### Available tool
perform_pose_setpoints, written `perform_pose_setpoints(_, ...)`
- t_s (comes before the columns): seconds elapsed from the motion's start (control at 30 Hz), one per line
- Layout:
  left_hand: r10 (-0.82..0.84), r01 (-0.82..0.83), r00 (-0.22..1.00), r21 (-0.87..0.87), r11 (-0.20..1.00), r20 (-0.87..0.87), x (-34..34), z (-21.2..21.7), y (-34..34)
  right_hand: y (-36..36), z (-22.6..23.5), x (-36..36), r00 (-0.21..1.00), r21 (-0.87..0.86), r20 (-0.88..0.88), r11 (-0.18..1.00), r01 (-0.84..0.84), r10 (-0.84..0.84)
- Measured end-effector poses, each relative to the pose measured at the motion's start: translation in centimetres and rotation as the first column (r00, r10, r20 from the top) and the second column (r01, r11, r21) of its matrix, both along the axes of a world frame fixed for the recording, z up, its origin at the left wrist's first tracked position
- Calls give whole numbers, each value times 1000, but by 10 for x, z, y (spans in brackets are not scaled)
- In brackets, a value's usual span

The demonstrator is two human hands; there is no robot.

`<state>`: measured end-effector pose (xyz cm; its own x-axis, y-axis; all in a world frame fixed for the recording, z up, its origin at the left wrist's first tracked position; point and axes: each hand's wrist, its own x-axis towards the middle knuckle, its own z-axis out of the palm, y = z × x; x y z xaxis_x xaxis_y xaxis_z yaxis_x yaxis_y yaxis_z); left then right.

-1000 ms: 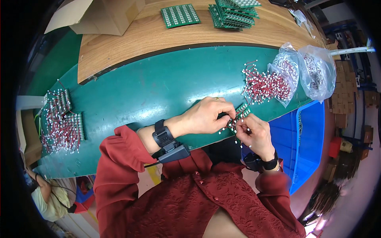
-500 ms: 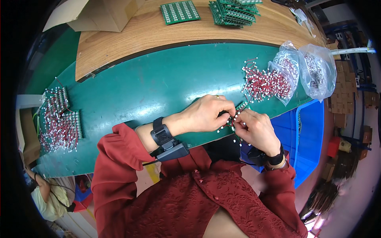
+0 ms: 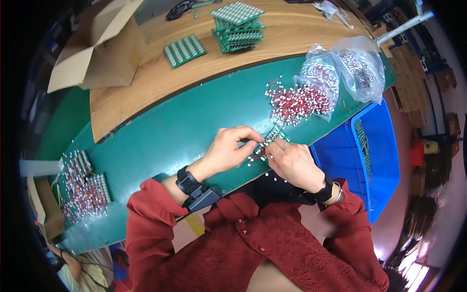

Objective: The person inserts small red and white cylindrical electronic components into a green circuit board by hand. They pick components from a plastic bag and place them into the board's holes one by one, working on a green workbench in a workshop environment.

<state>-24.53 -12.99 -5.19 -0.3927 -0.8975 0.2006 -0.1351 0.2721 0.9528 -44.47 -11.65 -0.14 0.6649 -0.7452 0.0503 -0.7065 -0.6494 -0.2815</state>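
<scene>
A small green circuit board [image 3: 272, 136] lies near the front edge of the green belt [image 3: 165, 131], partly filled with red-and-white pin components. My left hand [image 3: 228, 148] pinches at the board's left edge with thumb and forefinger. Touching the same board from the right, my right hand [image 3: 291, 160] has its fingertips on it, and whether they pinch a component is hidden. A loose pile of the red-and-white components [image 3: 296, 102] spills from an open plastic bag [image 3: 323, 80] just beyond the board.
A second clear bag [image 3: 362, 68] lies at the right. Filled boards [image 3: 82, 187] sit at the belt's left end. Stacked empty green boards [image 3: 238, 27], one single board [image 3: 184, 49] and an open cardboard box [image 3: 99, 51] stand on the wooden bench behind. A blue bin [image 3: 362, 160] is at my right.
The view tilted, so bench and belt sit lower in the picture. Both hands stay together on the small board, with only slight finger movement.
</scene>
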Motion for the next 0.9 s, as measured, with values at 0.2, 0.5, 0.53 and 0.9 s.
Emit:
perform_pose_setpoints(0.2, 371, -62, 732, 486, 872, -572, 20, 24, -20, -16, 3, 9, 955, 59, 288, 997, 52, -67)
perform_pose_setpoints(0.5, 369, 250, 516, 548, 798, -773, 35, 52, -12, -34, 36, 26, 526, 554, 717, 832, -33, -456)
perform_pose_setpoints(0.53, 366, 220, 533, 543, 810, -763, 32, 54, -10, -35, 35, 31, 504, 611, 720, 780, -135, -477)
perform_pose_setpoints(0.9, 321, 119, 664, 520, 846, -675, 23, 59, -1, -38, 28, 52, 490, 756, 655, 492, -431, -575)
